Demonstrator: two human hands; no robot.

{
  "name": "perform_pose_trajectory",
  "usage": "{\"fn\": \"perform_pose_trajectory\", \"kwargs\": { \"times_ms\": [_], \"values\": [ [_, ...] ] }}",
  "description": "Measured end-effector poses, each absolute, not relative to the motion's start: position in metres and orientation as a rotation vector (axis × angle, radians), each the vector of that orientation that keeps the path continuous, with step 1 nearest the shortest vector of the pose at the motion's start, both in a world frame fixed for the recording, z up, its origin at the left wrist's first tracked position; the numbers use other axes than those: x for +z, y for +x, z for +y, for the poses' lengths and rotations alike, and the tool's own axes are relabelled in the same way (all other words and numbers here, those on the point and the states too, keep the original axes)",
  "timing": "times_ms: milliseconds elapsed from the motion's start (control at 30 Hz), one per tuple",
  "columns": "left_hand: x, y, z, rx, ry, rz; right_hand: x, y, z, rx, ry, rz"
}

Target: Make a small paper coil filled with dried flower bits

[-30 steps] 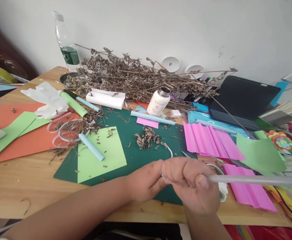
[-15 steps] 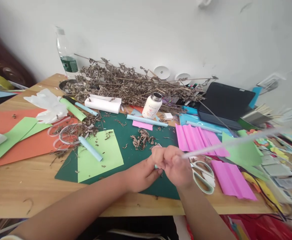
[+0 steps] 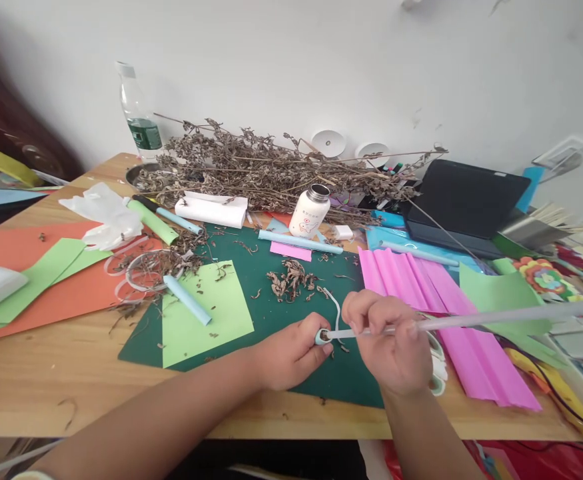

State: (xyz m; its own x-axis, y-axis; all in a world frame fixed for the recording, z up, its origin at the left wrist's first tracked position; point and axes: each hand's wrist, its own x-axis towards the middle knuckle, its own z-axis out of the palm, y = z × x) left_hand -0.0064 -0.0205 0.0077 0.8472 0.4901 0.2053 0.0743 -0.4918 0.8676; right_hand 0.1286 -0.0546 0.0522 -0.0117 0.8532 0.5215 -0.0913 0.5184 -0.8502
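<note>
My left hand (image 3: 291, 353) is wrapped round a short light-blue paper tube (image 3: 322, 336), whose open end faces right with brown bits inside. My right hand (image 3: 391, 340) grips a long translucent white stick (image 3: 476, 320); its tip meets the mouth of the tube. Both hands are over the front of the green cutting mat (image 3: 266, 287). Just beyond them lie a small heap of dried leaves (image 3: 291, 279) and a curled white strip (image 3: 337, 308). Scissors (image 3: 438, 367) are partly hidden behind my right hand.
Left are a green paper square (image 3: 206, 313) with a blue roll (image 3: 188, 300) and orange paper (image 3: 91, 287). A white bottle (image 3: 310, 213) stands before a pile of dried stems (image 3: 266, 167). Pink crepe paper (image 3: 476, 353) and a black tablet (image 3: 466, 200) are on the right.
My right hand has moved right, away from my left hand, with the stick. The tube's open end and the curled white strip now show between them. The camera view has shifted slightly.
</note>
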Motion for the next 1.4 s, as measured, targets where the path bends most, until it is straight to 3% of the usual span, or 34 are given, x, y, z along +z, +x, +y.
{"fn": "perform_pose_trajectory", "kwargs": {
  "times_ms": [900,1133,1400],
  "values": [
    [0.003,-0.007,-0.019,0.588,2.03,0.265,0.065,0.136,-0.055,0.744,-0.8,-1.894],
    [0.004,-0.005,-0.018,0.558,1.98,0.232,0.069,0.14,-0.052,0.601,-1.09,-2.236],
    [-0.004,-0.002,-0.019,0.56,2.005,0.237,0.062,0.138,-0.05,0.44,-1.101,-2.287]
  ]
}}
